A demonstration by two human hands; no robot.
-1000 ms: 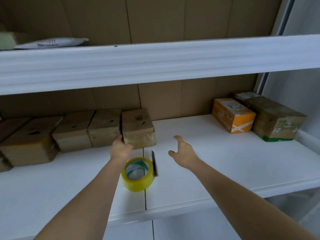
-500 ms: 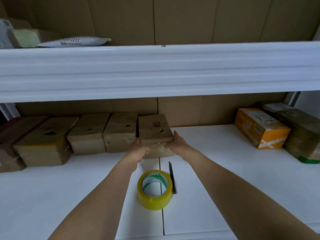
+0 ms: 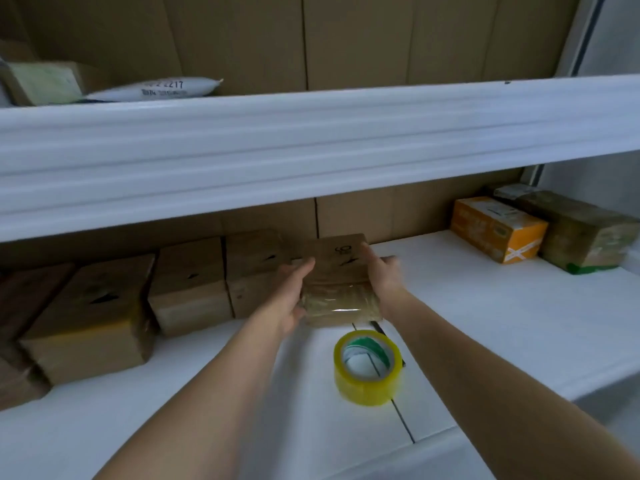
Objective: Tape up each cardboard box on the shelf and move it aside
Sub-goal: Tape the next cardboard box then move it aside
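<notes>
A row of brown boxes [image 3: 187, 282] is sitting at the left of the white shelf [image 3: 485, 306]. The left hand [image 3: 289, 299] and right hand [image 3: 382, 271] are clasping the sides of one cardboard box [image 3: 337, 282], fingers wrapping it. A yellow tape roll [image 3: 367, 367] is lying just in front. An orange box [image 3: 495, 228] is sitting far right.

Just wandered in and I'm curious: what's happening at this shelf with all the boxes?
A person is packing parcels. Both hands hold one small cardboard box at the right end of a row of brown boxes: the left hand on its left side, the right hand on its right. Clear tape shines across its front. A yellow tape roll lies on the white shelf just in front, with a dark tool beside it, mostly hidden. An orange box sits far right.
</notes>
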